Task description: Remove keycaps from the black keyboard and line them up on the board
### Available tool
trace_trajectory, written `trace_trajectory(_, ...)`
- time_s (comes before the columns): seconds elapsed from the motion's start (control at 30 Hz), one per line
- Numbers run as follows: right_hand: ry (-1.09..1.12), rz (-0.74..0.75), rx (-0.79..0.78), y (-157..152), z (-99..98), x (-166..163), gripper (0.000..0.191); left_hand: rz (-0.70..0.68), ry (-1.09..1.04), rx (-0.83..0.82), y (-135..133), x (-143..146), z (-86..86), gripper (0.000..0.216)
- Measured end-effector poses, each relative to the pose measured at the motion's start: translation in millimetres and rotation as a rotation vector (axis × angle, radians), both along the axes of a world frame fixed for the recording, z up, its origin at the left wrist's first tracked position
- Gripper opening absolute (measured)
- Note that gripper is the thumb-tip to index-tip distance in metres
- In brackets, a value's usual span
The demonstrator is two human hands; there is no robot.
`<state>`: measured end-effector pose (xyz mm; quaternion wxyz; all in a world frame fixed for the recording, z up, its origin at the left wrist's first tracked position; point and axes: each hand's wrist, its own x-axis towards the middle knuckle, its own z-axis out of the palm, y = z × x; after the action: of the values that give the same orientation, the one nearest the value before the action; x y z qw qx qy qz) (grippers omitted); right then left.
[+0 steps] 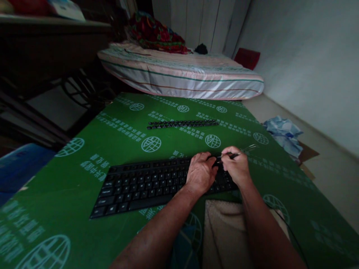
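Note:
A black computer keyboard [148, 185] lies slightly slanted on the green tabletop. My left hand [201, 170] rests on its right half, fingers bent over the upper rows and back edge, thumb near the right hand's fingertips. Close beside it, my right hand [235, 162] pinches a slim wire keycap puller [249, 148], whose thin prongs stick out to the upper right. Its other end points down at the keys, and my fingers partly hide it. The keyboard's top row looks bare of caps. Behind the keyboard, loose black keycaps [182, 124] stand in two long rows.
A folded beige cloth [224, 231] lies at the near edge, with a thin black cable [293, 235] to its right. Past the green printed table [117, 142] is a bed [179, 80]. Crumpled blue-white cloth [283, 132] sits at the right. A dark wooden desk [56, 28] stands left.

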<state>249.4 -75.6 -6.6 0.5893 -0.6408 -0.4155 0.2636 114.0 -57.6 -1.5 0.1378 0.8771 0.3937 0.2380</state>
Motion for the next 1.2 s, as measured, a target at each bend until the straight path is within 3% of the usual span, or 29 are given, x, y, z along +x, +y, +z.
trace_trajectory(0.43,-0.059,0.034,-0.043,-3,3.7,-3,0.008,0.073,-0.006,-0.034,2,8,1.4,0.014)
trace_trajectory(0.87,-0.302,0.168,0.124,-12,14.4,-11,0.003,0.062,-0.157,-0.067,3,6,-1.6,0.012)
trace_trajectory(1.03,-0.142,-0.025,0.183,-12,18.0,-4,0.016,0.076,-0.378,-0.154,6,4,-4.9,0.018)
trace_trajectory(1.2,-0.199,-0.123,0.153,-9,14.2,5,0.031,0.124,-0.524,-0.28,8,2,-8.1,0.016)
